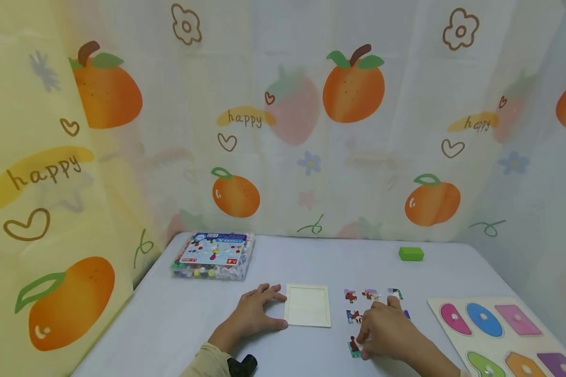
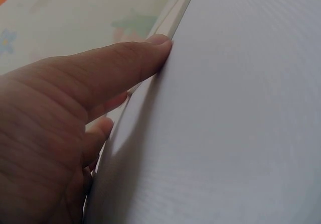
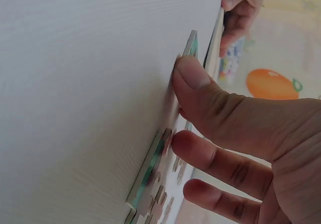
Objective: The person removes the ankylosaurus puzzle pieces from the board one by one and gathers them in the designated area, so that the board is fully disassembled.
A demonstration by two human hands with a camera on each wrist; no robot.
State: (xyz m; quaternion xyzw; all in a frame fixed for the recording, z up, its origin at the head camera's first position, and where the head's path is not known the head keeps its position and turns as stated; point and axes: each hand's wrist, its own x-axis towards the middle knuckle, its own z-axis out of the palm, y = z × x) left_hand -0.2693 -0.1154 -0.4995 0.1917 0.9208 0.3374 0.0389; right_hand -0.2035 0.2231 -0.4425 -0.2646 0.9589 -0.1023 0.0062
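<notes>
A pale wooden frame [image 1: 307, 306] lies flat at the middle of the table. At its left side is my left hand [image 1: 253, 315], with spread fingers touching the upper left edge and the thumb [image 2: 135, 61] at the lower left corner. Jigsaw pieces [image 1: 354, 316] are laid out in rows to the right of the frame. Above them is my right hand [image 1: 388, 330], thumb and index finger pinching the right part of the near-left puzzle piece [image 1: 355, 346]. The right thumb [image 3: 193, 78] hides much of that piece in the right wrist view. My hand covers several other pieces.
A clear box of colourful parts [image 1: 212, 256] stands at the back left. A green block [image 1: 411, 254] sits at the back right. On the right lies a board with coloured knobbed shapes [image 1: 492, 340]. Printed curtains [image 1: 283, 173] hang behind the table.
</notes>
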